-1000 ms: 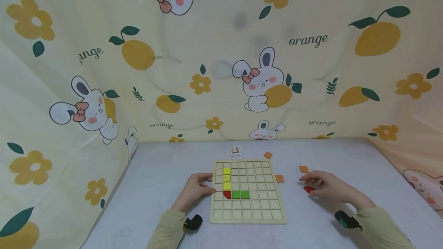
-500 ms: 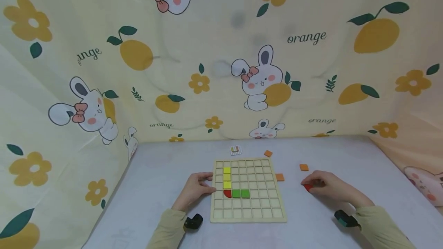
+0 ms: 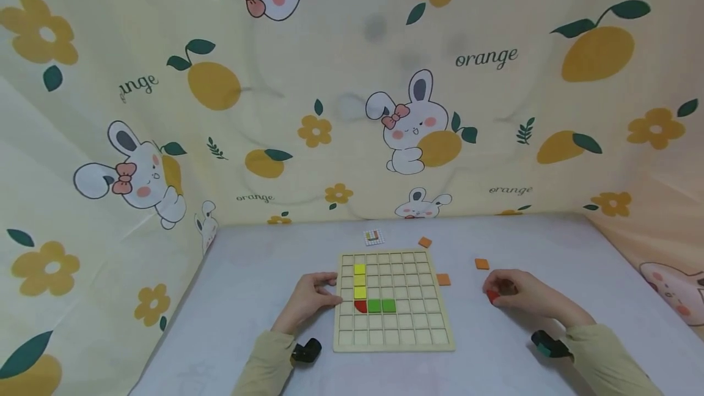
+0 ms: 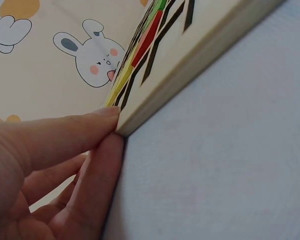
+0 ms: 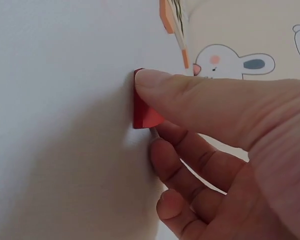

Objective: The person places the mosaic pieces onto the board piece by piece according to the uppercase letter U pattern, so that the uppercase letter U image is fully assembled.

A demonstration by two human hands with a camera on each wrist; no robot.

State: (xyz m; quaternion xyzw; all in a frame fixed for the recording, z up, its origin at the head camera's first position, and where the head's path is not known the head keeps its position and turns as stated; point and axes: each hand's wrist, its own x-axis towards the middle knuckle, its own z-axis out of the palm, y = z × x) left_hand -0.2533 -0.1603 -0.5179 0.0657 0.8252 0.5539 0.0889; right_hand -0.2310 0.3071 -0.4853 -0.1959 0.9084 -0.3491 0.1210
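Observation:
Between thumb and fingers, my right hand [image 3: 519,292] pinches a red quarter-round tile [image 3: 492,297] close over the table, right of the board. In the right wrist view the thumb lies across the red tile's [image 5: 147,115] face, with fingers curled behind. My left hand [image 3: 308,299] holds the left edge of the wooden grid board [image 3: 396,341]; the left wrist view shows thumb and finger together at the board's edge [image 4: 162,95]. On the board, a column of yellow tiles [image 3: 360,281] meets another red quarter-round tile [image 3: 360,307], with two green tiles [image 3: 382,306] to its right.
Orange square tiles lie on the table: one [image 3: 443,280] against the board's right edge, one [image 3: 481,264] beyond my right hand, one [image 3: 425,242] behind the board. A small pattern card [image 3: 374,237] lies at the back. A printed cloth backdrop [image 3: 330,78] rises behind the table.
My right fingers have closed around the red tile and drawn it slightly nearer to them, tilting it up. The left hand stays at the board's edge. The head view has shifted slightly.

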